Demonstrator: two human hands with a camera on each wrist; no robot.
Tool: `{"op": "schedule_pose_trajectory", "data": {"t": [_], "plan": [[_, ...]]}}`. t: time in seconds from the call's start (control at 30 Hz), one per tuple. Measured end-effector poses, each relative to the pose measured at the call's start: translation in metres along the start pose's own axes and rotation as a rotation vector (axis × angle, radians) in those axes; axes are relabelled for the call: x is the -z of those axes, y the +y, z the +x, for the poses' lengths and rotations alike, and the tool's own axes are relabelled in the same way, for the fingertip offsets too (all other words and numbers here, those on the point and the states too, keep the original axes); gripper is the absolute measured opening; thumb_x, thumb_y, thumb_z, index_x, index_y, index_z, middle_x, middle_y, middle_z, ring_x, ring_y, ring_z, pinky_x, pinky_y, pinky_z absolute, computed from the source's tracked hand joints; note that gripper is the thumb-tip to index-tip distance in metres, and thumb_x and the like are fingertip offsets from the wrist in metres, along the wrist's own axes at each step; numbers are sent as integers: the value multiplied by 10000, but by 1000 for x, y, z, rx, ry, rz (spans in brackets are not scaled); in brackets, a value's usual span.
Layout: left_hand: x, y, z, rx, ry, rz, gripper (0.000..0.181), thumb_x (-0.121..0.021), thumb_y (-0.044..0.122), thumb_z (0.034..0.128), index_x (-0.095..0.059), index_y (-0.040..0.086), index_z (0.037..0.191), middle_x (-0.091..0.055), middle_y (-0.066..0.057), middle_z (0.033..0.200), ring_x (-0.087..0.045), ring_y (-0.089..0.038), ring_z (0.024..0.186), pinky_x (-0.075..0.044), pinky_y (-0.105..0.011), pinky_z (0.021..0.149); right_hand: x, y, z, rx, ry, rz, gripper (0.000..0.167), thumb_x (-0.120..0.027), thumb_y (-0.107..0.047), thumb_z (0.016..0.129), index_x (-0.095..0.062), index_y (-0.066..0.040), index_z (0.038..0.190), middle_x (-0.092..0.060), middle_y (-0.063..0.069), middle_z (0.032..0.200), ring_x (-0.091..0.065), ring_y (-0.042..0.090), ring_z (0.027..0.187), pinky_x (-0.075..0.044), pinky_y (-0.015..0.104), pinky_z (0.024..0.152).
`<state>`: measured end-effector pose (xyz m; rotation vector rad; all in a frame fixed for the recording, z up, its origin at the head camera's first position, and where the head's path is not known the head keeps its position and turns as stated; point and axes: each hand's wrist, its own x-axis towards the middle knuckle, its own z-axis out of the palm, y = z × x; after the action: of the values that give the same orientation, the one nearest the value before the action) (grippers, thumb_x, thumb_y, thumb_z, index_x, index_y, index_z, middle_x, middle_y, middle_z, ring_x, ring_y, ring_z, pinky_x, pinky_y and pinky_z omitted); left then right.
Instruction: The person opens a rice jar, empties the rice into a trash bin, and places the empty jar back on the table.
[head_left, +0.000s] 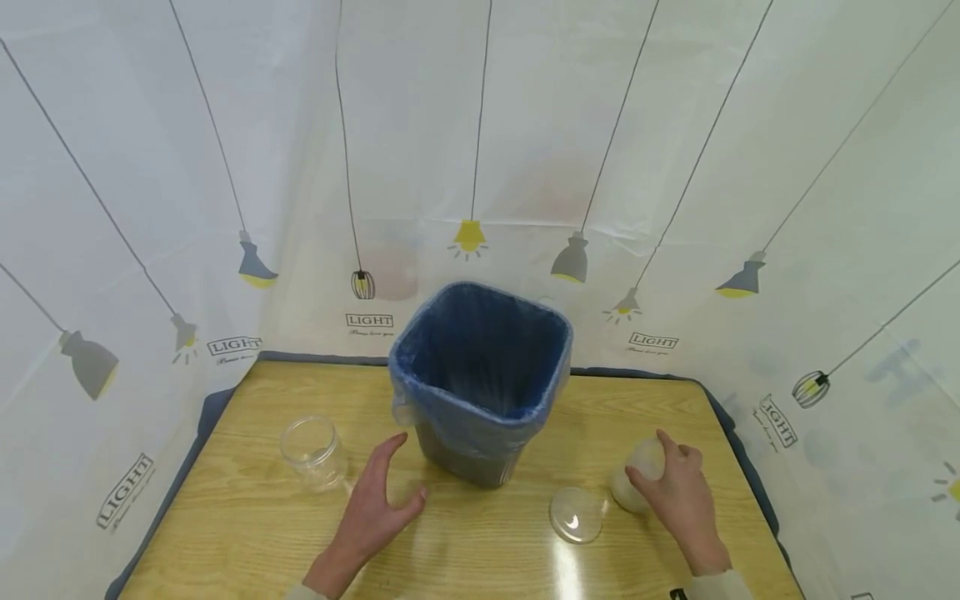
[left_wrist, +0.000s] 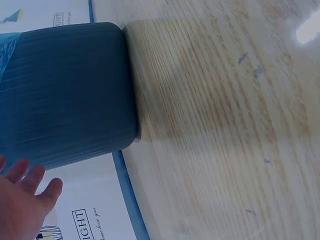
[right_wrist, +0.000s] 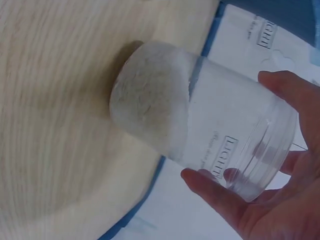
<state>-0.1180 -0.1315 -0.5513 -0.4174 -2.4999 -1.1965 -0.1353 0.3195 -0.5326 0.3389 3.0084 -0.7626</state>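
My right hand (head_left: 678, 496) grips a clear jar (right_wrist: 225, 115) near its top, thumb on one side and fingers on the other. The lower part of the jar holds a pale, powdery mass (right_wrist: 150, 95), and its base stands on the table. A round clear lid (head_left: 576, 515) lies just left of this jar. My left hand (head_left: 375, 512) holds nothing, with thumb and fingers spread apart. It hovers at the front left of a dark grey bin (head_left: 472, 458) lined with a blue plastic bag (head_left: 480, 404). The left wrist view shows its fingers (left_wrist: 32, 177) beside the bin wall.
Another clear jar (head_left: 315, 450), with no lid on it, stands on the left of the wooden table (head_left: 480, 550). A white sheet (head_left: 420, 125) printed with lamps surrounds the table at the back and sides. Dark blue edging (head_left: 637, 372) runs along the table's border.
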Motion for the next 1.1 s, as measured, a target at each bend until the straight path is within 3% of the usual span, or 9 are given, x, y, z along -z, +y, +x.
{"op": "schedule_pose_trajectory", "data": {"t": [0.17, 0.4, 0.63, 0.83, 0.93, 1.1], "plan": [[2, 6, 0, 12, -60, -68, 836, -847, 223, 802, -456, 51, 1521, -526, -112, 1515, -507, -339, 1376, -442, -556, 1085, 13, -11, -10, -11, -36, 52, 970, -689, -556, 930, -272, 16, 1594, -279, 430, 1464, -542, 607, 1146, -511, 677, 836], [0, 14, -1, -4, -111, -108, 849, -881, 248, 786, -476, 27, 1499, -558, -150, 1476, -553, -358, 1321, -483, -582, 1027, 20, -37, -27, 39, -48, 154, 973, -672, -631, 920, -296, -60, 1612, -310, 358, 1489, -553, 493, 1243, -528, 623, 851], [-9, 23, -5, -65, -153, -114, 917, -912, 296, 762, -451, 63, 1520, -562, -117, 1479, -585, -327, 1291, -513, -512, 1013, 8, -68, -43, 115, -13, 281, 876, -743, -558, 901, -401, -115, 1575, -423, 243, 1444, -590, 416, 1224, -534, 601, 912], [-15, 32, -5, -96, -193, -130, 961, -924, 309, 761, -418, 104, 1552, -576, -84, 1476, -585, -306, 1303, -500, -507, 1035, -10, -88, -55, 247, 72, 430, 772, -856, -414, 842, -529, -150, 1490, -532, 127, 1329, -623, 324, 1139, -625, 397, 779], [-17, 38, -6, -118, -216, -102, 964, -917, 361, 761, -423, 121, 1554, -558, -71, 1498, -557, -295, 1338, -488, -498, 1057, -16, -97, -61, 318, 99, 509, 721, -886, -314, 819, -572, -154, 1448, -566, 96, 1289, -631, 307, 1098, -626, 355, 730], [-25, 43, -7, -215, -218, -70, 989, -922, 408, 744, -425, 120, 1550, -543, -80, 1501, -536, -286, 1354, -474, -458, 1079, -23, -111, -70, 402, 86, 604, 679, -890, -258, 811, -595, -187, 1418, -579, 53, 1257, -627, 312, 1074, -619, 318, 709]]}}
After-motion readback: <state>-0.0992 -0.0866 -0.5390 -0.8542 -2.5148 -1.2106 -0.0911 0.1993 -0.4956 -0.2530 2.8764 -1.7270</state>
